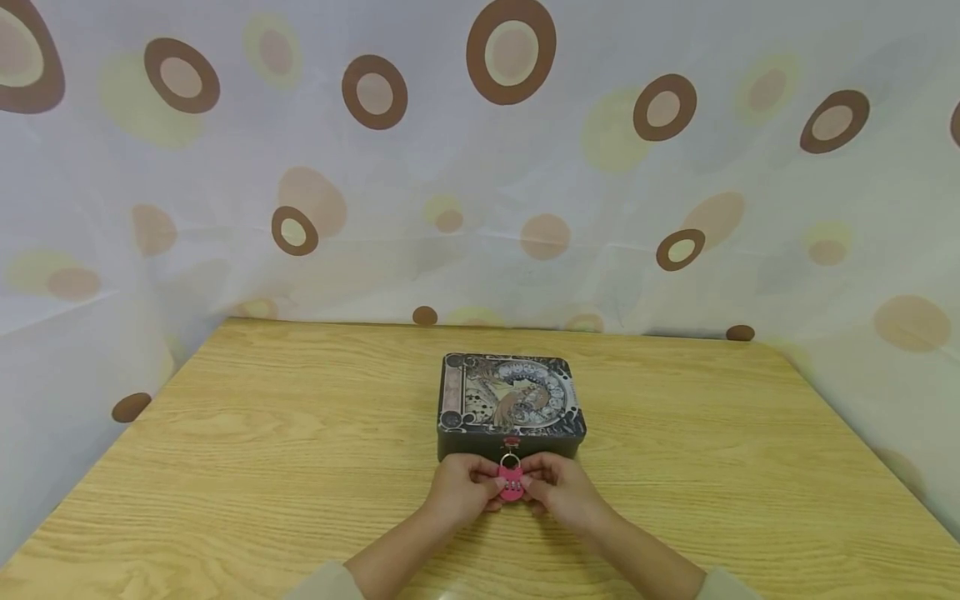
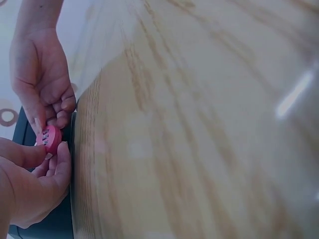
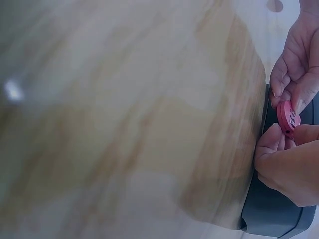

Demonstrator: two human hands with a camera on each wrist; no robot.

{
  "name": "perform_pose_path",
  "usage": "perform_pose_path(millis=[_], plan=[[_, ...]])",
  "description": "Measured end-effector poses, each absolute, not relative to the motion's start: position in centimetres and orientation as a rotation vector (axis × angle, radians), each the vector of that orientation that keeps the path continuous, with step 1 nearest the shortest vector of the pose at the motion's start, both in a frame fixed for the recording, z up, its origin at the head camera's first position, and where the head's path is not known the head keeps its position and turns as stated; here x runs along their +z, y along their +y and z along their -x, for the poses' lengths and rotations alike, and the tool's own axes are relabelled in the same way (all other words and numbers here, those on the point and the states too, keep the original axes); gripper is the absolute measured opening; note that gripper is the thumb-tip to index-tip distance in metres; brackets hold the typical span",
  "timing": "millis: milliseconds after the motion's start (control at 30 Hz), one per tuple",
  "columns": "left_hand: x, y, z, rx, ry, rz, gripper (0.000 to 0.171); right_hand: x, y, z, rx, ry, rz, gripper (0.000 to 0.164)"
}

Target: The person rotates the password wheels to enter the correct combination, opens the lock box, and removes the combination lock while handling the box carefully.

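A pink combination padlock (image 1: pixel 512 483) with a row of number dials sits between both hands at the front of a dark box (image 1: pixel 517 396). Its metal shackle (image 1: pixel 510 459) points up at the red clasp (image 1: pixel 512 442); whether it is fully locked I cannot tell. My left hand (image 1: pixel 465 487) pinches the padlock's left side, thumb at the dials. From the other side my right hand (image 1: pixel 562 490) pinches it too, thumb near the dials. In the left wrist view the padlock (image 2: pixel 50 139) shows between the fingers of both hands. The right wrist view shows its edge.
The box has a patterned lid and lies flat on a wood-grain table (image 1: pixel 300 433). Behind and at both sides hangs a white cloth (image 1: pixel 450 167) with brown and yellow circles.
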State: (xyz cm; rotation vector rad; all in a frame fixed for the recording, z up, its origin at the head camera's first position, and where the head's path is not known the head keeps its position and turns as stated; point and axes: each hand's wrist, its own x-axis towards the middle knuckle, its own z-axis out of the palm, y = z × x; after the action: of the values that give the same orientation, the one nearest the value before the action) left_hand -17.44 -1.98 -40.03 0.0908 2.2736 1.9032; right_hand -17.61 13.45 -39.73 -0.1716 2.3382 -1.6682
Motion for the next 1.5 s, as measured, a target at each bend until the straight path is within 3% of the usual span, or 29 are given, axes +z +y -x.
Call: perform_pose_path(millis=[1500], plan=[[-40.13, -1.83, 17.37, 1.876, 2.352, -0.112, 0.004, -39.7, 13.01, 17.75, -1.614, 2.445, 0.275, 0.021]])
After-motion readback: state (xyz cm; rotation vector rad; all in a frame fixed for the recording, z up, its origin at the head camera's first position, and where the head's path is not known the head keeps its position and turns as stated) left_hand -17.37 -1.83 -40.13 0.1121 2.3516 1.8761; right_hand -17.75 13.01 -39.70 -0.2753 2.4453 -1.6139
